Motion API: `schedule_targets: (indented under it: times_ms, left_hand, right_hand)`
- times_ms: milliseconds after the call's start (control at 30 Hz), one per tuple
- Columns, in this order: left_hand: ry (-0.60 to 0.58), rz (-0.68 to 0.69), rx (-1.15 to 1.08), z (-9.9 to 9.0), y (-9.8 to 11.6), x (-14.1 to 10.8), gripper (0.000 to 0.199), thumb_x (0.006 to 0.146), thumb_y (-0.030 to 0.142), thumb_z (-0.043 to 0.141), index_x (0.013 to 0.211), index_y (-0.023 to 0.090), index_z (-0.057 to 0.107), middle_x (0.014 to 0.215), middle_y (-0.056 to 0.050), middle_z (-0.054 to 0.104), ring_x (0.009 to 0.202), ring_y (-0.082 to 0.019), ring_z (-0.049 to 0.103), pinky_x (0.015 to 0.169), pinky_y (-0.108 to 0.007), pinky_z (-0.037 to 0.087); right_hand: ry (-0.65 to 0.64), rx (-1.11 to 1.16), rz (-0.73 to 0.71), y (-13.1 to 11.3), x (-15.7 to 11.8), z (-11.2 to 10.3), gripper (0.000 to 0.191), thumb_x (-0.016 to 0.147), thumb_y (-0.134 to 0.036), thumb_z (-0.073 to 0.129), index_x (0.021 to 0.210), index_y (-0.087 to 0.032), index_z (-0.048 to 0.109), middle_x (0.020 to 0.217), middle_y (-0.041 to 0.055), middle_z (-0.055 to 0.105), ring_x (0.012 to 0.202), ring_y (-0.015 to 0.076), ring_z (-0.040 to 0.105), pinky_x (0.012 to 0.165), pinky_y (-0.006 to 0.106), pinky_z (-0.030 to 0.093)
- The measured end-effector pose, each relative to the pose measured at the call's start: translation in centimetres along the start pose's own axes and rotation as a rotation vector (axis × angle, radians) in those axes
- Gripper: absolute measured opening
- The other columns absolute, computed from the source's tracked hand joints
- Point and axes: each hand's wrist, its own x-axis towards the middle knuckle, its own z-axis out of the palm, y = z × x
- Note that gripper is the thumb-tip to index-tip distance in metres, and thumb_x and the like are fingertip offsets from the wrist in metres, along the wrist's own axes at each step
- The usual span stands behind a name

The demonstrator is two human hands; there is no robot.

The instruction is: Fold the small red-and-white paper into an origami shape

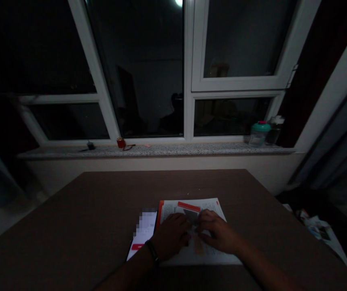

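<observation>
Left hand [172, 235] and right hand [217, 232] curl at the card [189, 207], grip unclear; uneven pressure could crease it.

The sheet [211, 258] lies flat on the surface [100, 218], white with dense small print and an orange-red band down its left edge. On its far half lies a small card [189, 207], slightly askew to it, with a red strip along the far edge and a dark grey panel below; the card's near part is hidden.
</observation>
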Motion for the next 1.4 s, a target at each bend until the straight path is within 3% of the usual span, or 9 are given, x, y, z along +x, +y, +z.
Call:
schedule_targets:
  times_ms: [133,267,567,867,1033,1233,1400]
  left_hand:
    - [-0.012,-0.061,0.026,-0.4,0.1,0.1,0.018,0.090,0.018,0.060,0.108,0.022,0.058,0.117,-0.006,0.057,0.111,-0.026,0.050,0.094,-0.040,0.042]
    - [-0.026,-0.068,0.029,-0.6,0.2,0.1,0.017,0.090,0.019,0.060,0.106,0.021,0.056,0.113,-0.005,0.056,0.107,-0.026,0.051,0.093,-0.039,0.042]
    - [-0.011,-0.037,-0.030,-0.2,0.0,-0.2,0.030,0.087,0.027,0.066,0.112,0.021,0.051,0.118,-0.006,0.055,0.112,-0.027,0.050,0.097,-0.040,0.040]
    - [-0.063,-0.042,-0.032,0.1,-0.4,0.0,0.027,0.087,0.028,0.068,0.107,0.020,0.051,0.116,-0.007,0.055,0.107,-0.027,0.053,0.091,-0.039,0.044]
    - [-0.043,-0.010,-0.024,0.0,-0.2,0.0,0.014,0.094,0.026,0.059,0.104,0.020,0.052,0.111,-0.007,0.056,0.104,-0.025,0.054,0.089,-0.036,0.045]
    - [-0.037,-0.003,-0.037,-0.1,0.0,0.2,0.003,0.096,0.022,0.052,0.098,0.020,0.053,0.104,-0.005,0.058,0.098,-0.023,0.056,0.084,-0.034,0.046]
    - [-0.047,0.054,-0.064,-0.3,0.5,0.0,0.017,0.098,0.030,0.054,0.113,0.021,0.053,0.113,-0.006,0.060,0.106,-0.025,0.056,0.093,-0.037,0.044]
  right_hand:
    - [-0.048,0.038,-0.019,-1.2,0.1,-0.1,0.016,0.083,-0.018,0.064,0.094,-0.026,0.072,0.099,0.0044,0.068,0.102,0.0236,0.058,0.100,0.042,0.038]
    - [-0.067,0.055,-0.046,-1.3,0.2,-0.1,0.016,0.085,-0.017,0.062,0.096,-0.026,0.070,0.101,0.0045,0.069,0.103,0.0232,0.059,0.099,0.041,0.039]
    - [0.095,-0.019,0.008,1.3,0.0,-0.3,0.024,0.084,-0.016,0.061,0.106,-0.026,0.066,0.110,0.0056,0.066,0.107,0.0245,0.056,0.093,0.043,0.042]
    - [-0.014,-0.008,-0.007,-0.1,0.0,-0.8,0.027,0.077,-0.026,0.075,0.103,-0.026,0.066,0.107,0.0059,0.067,0.107,0.0265,0.056,0.095,0.042,0.041]
    - [-0.017,-0.014,-0.004,0.0,0.0,-0.7,0.012,0.084,-0.024,0.068,0.097,-0.025,0.067,0.100,0.0039,0.068,0.103,0.0246,0.058,0.093,0.041,0.041]
    - [0.046,-0.037,0.027,0.7,0.0,-0.2,0.013,0.094,-0.023,0.054,0.095,-0.024,0.067,0.096,0.0050,0.067,0.096,0.0224,0.058,0.086,0.038,0.044]
    - [0.160,-0.064,0.149,1.5,0.0,0.6,0.015,0.095,-0.025,0.051,0.097,-0.023,0.066,0.091,0.0061,0.063,0.091,0.0224,0.057,0.081,0.037,0.045]
